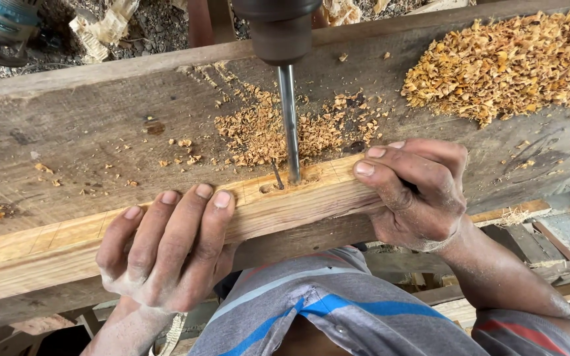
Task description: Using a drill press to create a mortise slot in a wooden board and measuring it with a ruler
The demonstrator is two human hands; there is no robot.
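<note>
Right now both hands clamp a pale wooden bar (166,221) lying along the near edge of the weathered bench (87,132). Left hand (166,247) wraps over the bar from the near side, fingers together on its top face. Right hand (417,194) closes around the bar further along, fingertips on top. Between the two grips, a drill bit (289,122) stands upright in a hole in the bar, hanging from a dark chuck (278,29). Wood chips (265,128) lie scattered behind the bit; a heap of shavings (503,62) sits on the bench beyond the right hand.
</note>
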